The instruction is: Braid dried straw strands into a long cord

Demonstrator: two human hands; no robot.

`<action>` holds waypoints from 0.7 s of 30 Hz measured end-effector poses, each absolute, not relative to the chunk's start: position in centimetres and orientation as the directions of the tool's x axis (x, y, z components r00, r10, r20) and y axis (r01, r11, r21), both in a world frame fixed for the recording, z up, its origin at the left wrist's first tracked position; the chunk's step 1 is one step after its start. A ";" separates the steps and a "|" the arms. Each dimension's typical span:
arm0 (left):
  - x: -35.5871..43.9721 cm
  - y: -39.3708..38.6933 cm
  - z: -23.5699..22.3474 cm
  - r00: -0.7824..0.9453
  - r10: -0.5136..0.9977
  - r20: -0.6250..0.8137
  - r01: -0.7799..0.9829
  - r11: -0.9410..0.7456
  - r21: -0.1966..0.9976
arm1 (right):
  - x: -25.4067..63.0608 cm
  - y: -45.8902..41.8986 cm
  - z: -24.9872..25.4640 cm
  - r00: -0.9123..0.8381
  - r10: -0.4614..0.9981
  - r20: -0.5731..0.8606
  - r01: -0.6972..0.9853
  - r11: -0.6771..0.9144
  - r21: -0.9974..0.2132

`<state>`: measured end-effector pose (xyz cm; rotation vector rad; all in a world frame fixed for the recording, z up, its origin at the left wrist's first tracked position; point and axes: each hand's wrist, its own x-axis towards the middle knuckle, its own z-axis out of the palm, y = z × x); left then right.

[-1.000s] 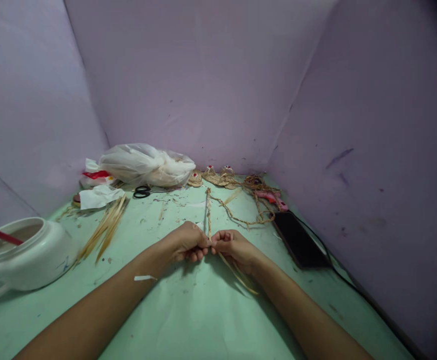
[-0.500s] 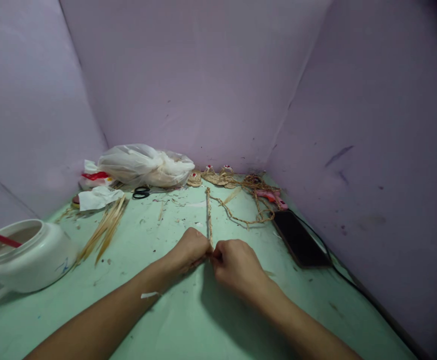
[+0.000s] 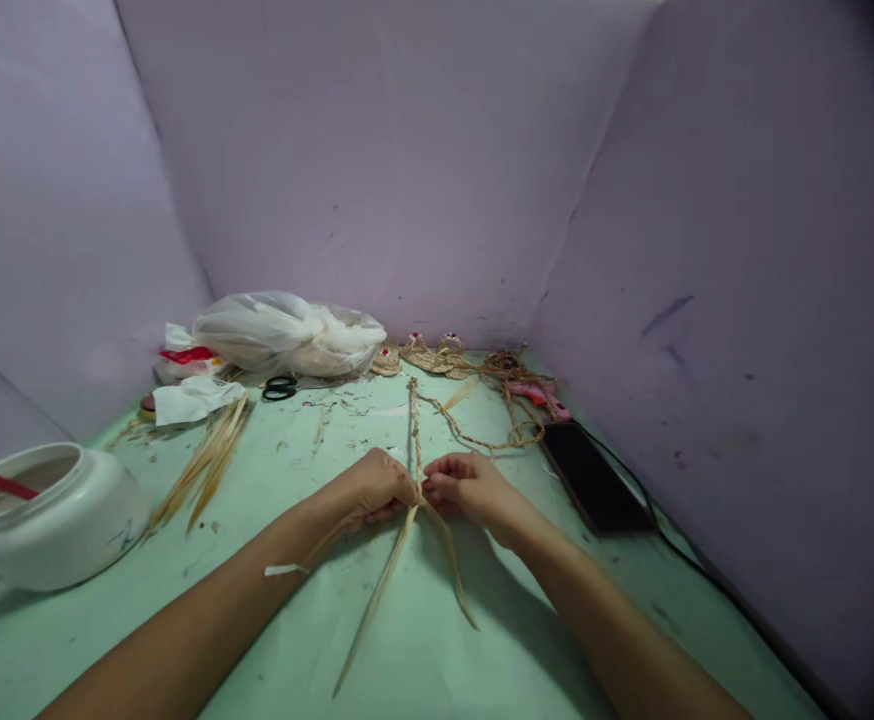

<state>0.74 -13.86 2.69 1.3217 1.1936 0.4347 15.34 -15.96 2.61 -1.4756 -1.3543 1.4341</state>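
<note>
A thin braided straw cord (image 3: 417,430) runs straight down the middle of the green tabletop, and both hands meet at its near end. My left hand (image 3: 381,485) is closed, pinching the braid from the left. From the right, my right hand (image 3: 471,487) pinches at the same spot with thumb and fingers together. Two loose straw strands (image 3: 377,610) fan out below the hands toward me, one to each side. The cord's far end bends round into a longer loose length (image 3: 474,437) on the right. The exact grip at the fingertips is partly hidden.
Straw strips (image 3: 208,465) lie at left by a white pot (image 3: 54,515) holding liquid and a red stick. Behind are scissors (image 3: 279,388), a plastic bag (image 3: 291,335) and small woven slippers (image 3: 422,355). A phone (image 3: 594,475) with a black cable (image 3: 696,555) lies right.
My right hand has loosened from its tight fist and shifted slightly up. Two loose strands now show hanging from the braid's near end. The left hand stays at the braid.
</note>
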 end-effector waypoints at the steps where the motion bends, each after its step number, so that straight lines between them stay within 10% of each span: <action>1: 0.7 -13.9 2.7 0.395 0.821 -0.413 0.366 0.272 0.890 | 15.0 -16.0 2.5 -0.194 0.922 -0.336 0.158 -0.309 -0.938; 16: -2.8 -12.5 5.9 0.478 0.725 -0.495 0.731 -0.016 0.682 | 14.2 -16.0 1.5 -0.172 0.917 -0.360 0.254 -0.311 -0.916; 21: -10.0 -9.0 8.8 0.040 0.988 -0.147 0.813 0.053 0.579 | 14.0 -16.2 1.3 -0.154 0.913 -0.377 0.263 -0.330 -0.906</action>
